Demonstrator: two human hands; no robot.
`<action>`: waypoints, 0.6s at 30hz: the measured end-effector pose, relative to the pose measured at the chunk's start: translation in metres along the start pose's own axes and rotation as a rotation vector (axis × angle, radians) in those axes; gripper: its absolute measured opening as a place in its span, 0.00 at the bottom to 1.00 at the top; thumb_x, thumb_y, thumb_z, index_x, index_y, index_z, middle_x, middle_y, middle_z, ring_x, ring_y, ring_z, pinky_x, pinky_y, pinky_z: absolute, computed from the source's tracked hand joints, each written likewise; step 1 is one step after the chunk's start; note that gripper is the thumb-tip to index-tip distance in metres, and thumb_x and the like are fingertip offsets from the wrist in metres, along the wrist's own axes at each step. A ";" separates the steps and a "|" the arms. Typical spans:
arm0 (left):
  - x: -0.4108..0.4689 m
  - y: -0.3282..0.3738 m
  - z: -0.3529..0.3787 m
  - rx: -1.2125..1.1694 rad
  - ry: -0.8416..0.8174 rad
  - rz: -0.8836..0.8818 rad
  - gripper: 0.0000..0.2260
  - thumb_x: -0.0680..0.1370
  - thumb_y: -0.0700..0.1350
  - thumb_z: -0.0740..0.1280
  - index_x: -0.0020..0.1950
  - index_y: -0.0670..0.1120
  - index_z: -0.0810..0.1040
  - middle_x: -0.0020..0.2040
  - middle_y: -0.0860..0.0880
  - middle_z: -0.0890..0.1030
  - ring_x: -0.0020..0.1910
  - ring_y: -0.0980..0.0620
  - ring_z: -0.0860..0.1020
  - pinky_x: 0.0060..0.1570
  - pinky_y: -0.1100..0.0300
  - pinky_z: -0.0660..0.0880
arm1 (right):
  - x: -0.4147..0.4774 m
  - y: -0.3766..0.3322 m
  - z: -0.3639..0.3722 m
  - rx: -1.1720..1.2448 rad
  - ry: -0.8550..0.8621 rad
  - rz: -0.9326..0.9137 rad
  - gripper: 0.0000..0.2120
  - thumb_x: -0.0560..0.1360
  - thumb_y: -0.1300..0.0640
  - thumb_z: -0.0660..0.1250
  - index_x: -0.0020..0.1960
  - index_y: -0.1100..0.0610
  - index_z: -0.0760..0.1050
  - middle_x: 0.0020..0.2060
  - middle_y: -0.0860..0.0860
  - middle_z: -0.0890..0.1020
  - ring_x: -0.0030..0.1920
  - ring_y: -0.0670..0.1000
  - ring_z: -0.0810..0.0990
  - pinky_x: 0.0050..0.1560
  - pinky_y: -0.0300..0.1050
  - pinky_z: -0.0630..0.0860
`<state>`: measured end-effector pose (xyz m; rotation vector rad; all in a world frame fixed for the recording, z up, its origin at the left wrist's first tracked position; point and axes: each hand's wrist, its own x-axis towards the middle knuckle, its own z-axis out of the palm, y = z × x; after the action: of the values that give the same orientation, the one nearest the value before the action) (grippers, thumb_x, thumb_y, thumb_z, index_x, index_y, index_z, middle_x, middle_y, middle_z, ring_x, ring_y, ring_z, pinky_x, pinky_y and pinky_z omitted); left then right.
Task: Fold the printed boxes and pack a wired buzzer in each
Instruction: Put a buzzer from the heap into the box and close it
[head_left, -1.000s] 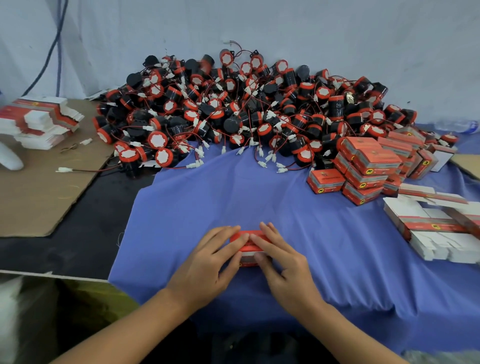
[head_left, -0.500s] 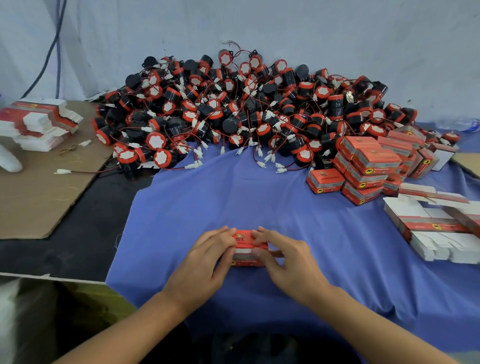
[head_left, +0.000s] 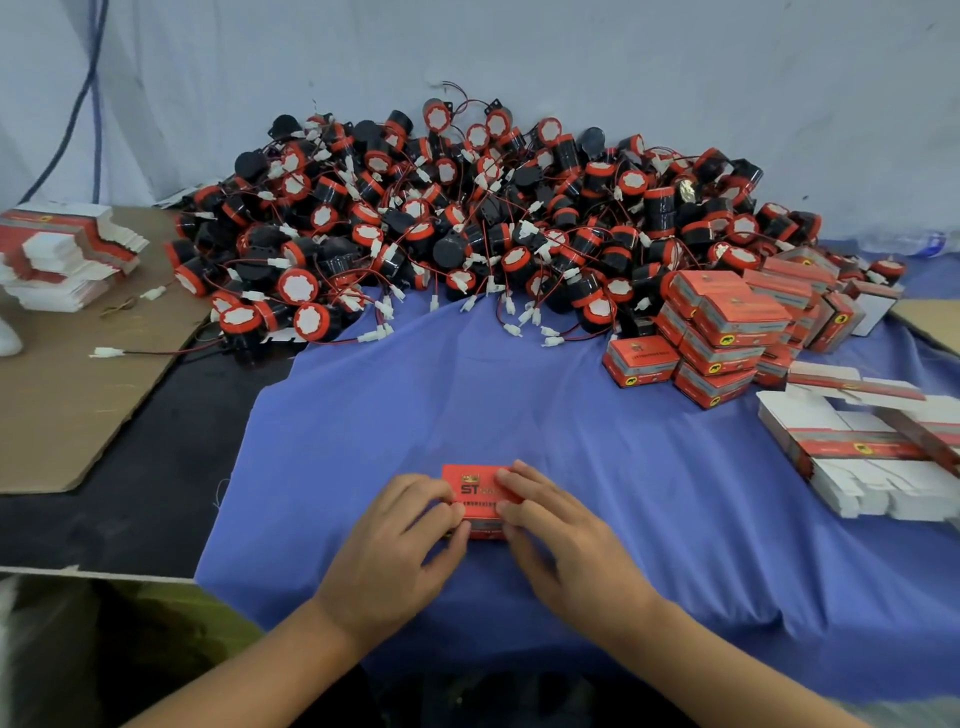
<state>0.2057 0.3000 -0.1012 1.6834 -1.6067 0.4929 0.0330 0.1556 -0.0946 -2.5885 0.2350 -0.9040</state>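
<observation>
Through the head camera I see the left hand (head_left: 395, 540) and the right hand (head_left: 566, 540) meeting over one printed box (head_left: 475, 493). The box lies on the blue cloth (head_left: 649, 493), directly between the two hands. The left hand's fingers curl over the box's left edge, and its thumb presses against the near side. The right hand's fingers curl over the top right corner, and its thumb pinches the near edge. Both hands are grasping the box, one at each end. Its red top face, with large lettering, shows in the gap between the fingertips. The box looks closed, so I cannot tell whether a buzzer is inside.

Well beyond the hands sits the big heap of wired buzzers (head_left: 467, 223), which have black bodies, red rims and white faces. Their thin red wires end in white plugs that spill onto the cloth toward the hands. Ahead and to the right of the right hand stands a stack of closed boxes (head_left: 727, 332). Further right lie flat unfolded blanks (head_left: 857, 452). Far to the left of the left hand, another pile of blanks (head_left: 62, 254) rests on a brown cardboard sheet (head_left: 62, 415), and a loose plug (head_left: 106, 353) with its wire lies on the sheet too.
</observation>
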 end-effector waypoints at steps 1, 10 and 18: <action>-0.001 0.001 0.000 -0.015 -0.002 -0.030 0.07 0.80 0.45 0.70 0.47 0.42 0.81 0.55 0.48 0.77 0.53 0.48 0.76 0.56 0.60 0.73 | -0.002 0.000 0.001 -0.005 0.016 0.021 0.07 0.81 0.60 0.68 0.57 0.59 0.82 0.70 0.54 0.77 0.72 0.54 0.75 0.65 0.48 0.78; 0.040 0.020 0.010 -0.469 0.023 -0.667 0.12 0.75 0.39 0.76 0.51 0.54 0.81 0.54 0.52 0.82 0.53 0.62 0.82 0.51 0.70 0.77 | 0.006 0.000 -0.008 0.148 0.075 0.363 0.23 0.79 0.65 0.66 0.71 0.49 0.76 0.54 0.44 0.74 0.50 0.44 0.78 0.54 0.41 0.78; 0.169 0.038 0.069 -0.471 0.134 -0.549 0.03 0.76 0.39 0.76 0.47 0.45 0.83 0.50 0.50 0.80 0.50 0.66 0.77 0.46 0.72 0.75 | 0.076 0.036 -0.054 -0.104 0.337 0.536 0.32 0.76 0.67 0.67 0.78 0.56 0.65 0.76 0.51 0.64 0.71 0.50 0.64 0.67 0.32 0.58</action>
<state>0.1783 0.1368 -0.0149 1.5893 -0.9970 -0.0507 0.0573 0.0848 -0.0280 -2.2561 1.0329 -1.1228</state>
